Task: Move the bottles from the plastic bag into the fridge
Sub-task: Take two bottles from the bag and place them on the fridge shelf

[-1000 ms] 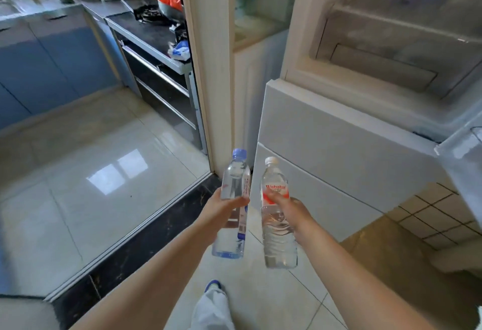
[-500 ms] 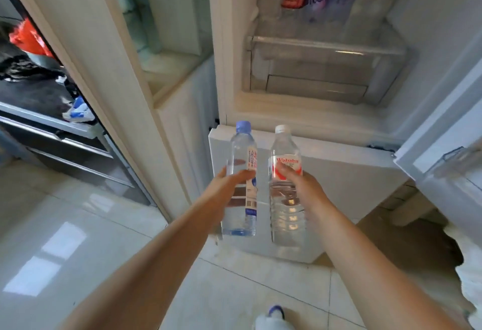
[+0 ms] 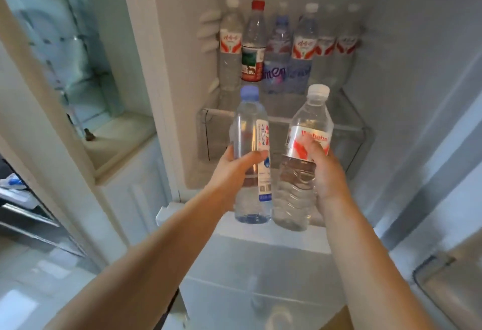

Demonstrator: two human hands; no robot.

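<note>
Both bottles, raised from floor level, now face the open fridge (image 3: 391,121): left hand (image 3: 232,170) grips the blue-capped bottle (image 3: 250,131), right hand (image 3: 328,175) the white-capped bottle (image 3: 307,126); shelf placement follows.

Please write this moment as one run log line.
left hand: holds blue-cap bottle | right hand: holds white-cap bottle | fridge: open
</note>
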